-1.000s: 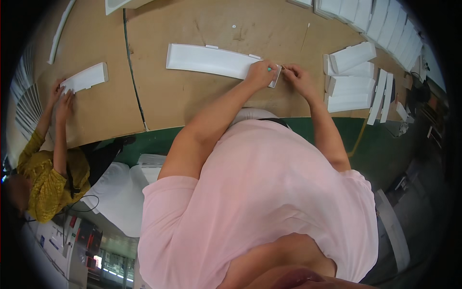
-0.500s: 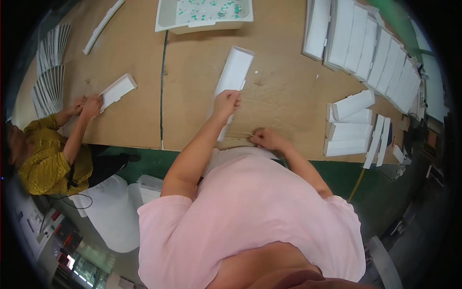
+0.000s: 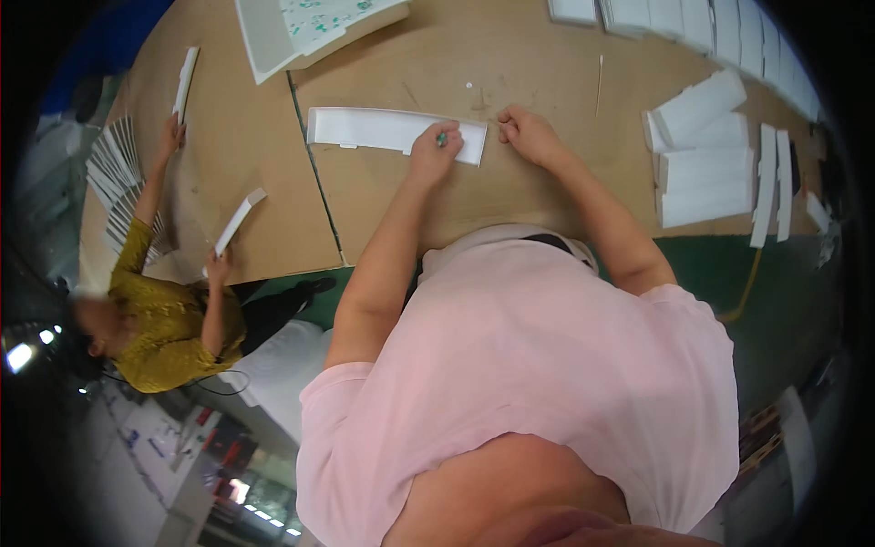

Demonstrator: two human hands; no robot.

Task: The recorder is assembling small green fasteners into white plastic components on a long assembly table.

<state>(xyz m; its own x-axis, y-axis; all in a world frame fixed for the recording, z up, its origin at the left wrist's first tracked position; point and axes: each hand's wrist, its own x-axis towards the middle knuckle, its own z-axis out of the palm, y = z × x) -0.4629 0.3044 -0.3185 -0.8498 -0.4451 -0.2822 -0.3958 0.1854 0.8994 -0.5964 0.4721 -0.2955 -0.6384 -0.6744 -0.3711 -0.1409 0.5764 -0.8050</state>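
Note:
A long white tray-like box part lies crosswise on the table before me, its low side walls showing. Over its right end is my left hand, fingers curled around a small green piece. My right hand is just off that same end, thumb and fingers pinched together. Whatever it holds, if anything, is too small to make out.
A cream tub of small green and clear pieces stands at the far edge. White box parts are stacked at right, with a long row behind. A thin stick lies nearby. At left a co-worker handles white strips.
The white tray has turned from lengthwise to crosswise. My right hand has moved up from the table's near edge to beside it. A green piece now shows in my left hand.

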